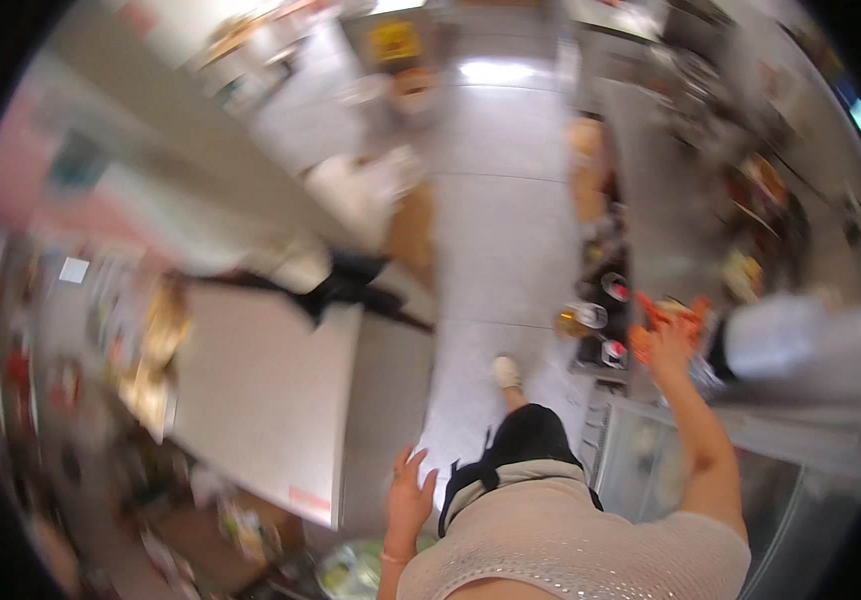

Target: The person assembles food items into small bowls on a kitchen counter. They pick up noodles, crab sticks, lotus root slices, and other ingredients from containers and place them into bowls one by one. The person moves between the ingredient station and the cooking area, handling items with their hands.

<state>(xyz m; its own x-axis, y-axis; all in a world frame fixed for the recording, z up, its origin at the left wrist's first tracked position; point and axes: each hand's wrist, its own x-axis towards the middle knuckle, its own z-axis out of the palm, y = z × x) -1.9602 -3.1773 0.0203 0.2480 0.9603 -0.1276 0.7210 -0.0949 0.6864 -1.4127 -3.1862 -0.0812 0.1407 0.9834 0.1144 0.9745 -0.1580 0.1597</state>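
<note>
My right hand (668,352) reaches out to the right, over the edge of the steel counter (650,190). It grips a bright orange-red bundle (642,345), which shows on both sides of my fingers. Blur hides what kind of thing the bundle is. Beside it stands a pale, whitish container (775,335), smeared by motion. My left hand (410,495) hangs low on the left, fingers apart, holding nothing. The nearest thing to it is the side of a white-topped cabinet or table (260,380).
Grey floor tiles (495,240) run ahead between the counter and the white top. Dark bottles or cans (610,350) and a yellowish bottle (570,322) stand low along the counter. A glass-fronted cabinet (640,460) is at my right. Whitish bags (360,190) lie further ahead on the left.
</note>
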